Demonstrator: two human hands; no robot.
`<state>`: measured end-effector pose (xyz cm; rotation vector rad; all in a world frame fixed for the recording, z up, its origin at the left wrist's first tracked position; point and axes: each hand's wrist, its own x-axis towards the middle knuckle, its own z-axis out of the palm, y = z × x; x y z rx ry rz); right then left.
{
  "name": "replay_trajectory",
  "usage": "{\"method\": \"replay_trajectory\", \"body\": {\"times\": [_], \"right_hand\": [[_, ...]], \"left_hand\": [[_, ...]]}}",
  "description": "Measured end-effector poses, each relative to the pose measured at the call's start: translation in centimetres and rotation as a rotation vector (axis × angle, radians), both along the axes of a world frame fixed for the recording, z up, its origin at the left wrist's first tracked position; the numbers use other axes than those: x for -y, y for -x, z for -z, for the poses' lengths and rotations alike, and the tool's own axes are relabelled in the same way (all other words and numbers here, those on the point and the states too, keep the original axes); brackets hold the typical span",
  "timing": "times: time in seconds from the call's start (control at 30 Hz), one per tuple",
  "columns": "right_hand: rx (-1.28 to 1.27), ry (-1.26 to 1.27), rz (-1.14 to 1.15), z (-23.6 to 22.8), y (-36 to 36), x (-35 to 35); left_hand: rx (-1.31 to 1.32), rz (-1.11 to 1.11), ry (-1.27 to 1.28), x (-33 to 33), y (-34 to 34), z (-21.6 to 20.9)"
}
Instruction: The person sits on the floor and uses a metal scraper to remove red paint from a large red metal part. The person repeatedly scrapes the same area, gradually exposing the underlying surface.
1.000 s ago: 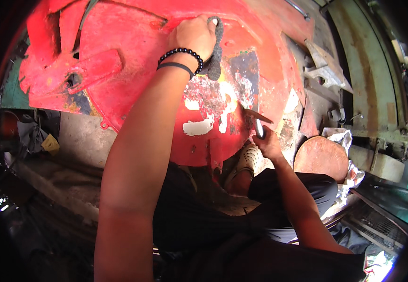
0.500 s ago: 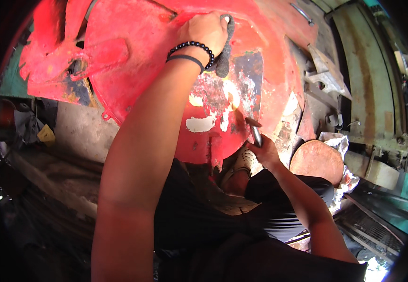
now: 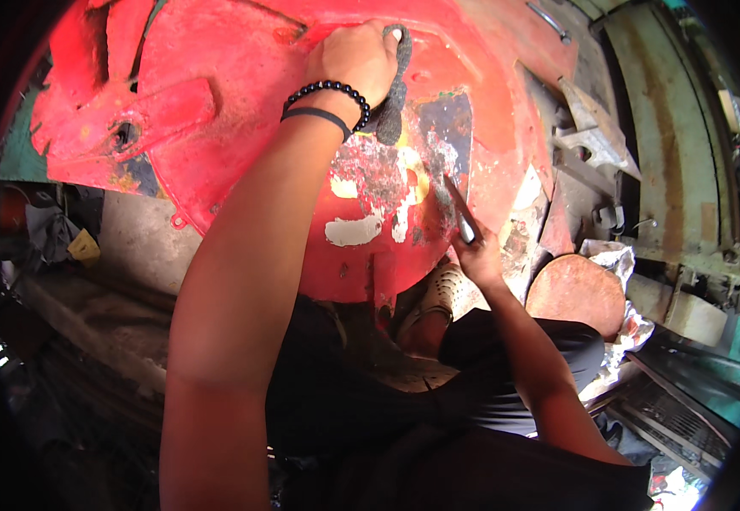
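My left hand (image 3: 353, 64), with a black beaded bracelet and a dark band at the wrist, is closed on a dark grey cloth (image 3: 392, 119) at the far part of a large red metal disc (image 3: 302, 264). Worn patches of white, yellow and dark blue-grey mark the disc below the cloth. Near its lower right edge, my right hand (image 3: 479, 258) grips a metal scraper-like tool (image 3: 465, 223) with a shiny shank. The tool's thin dark end points up at the worn paint; whether it touches the surface I cannot tell.
A red bracket-like arm (image 3: 166, 115) spans the disc's left side. To the right lie a round rusty plate (image 3: 576, 295), crumpled foil (image 3: 638, 324) and angular metal pieces (image 3: 596, 128). My sandalled foot (image 3: 442, 294) is just below the disc. A long rusty panel (image 3: 664, 128) runs along the right.
The red disc and bracket have shifted slightly left, my left hand and the cloth with them. The tool in my right hand has turned, so its flat end now appears edge-on and higher.
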<state>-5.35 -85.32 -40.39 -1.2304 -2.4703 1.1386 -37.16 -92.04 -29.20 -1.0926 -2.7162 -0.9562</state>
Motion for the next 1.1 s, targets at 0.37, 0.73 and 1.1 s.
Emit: {"method": "replay_trajectory", "body": {"times": [0.37, 0.73, 1.1], "right_hand": [[0.232, -0.061, -0.103, 1.7, 0.4, -0.4], [0.141, -0.031, -0.018, 1.0, 0.6, -1.0], [-0.048, -0.080, -0.083, 1.3, 0.0, -1.4]], "left_hand": [[0.026, 0.025, 0.013, 0.4, -0.2, -0.8], [-0.011, 0.023, 0.021, 0.1, 0.1, -0.2], [-0.039, 0.028, 0.008, 0.1, 0.1, -0.2]]}}
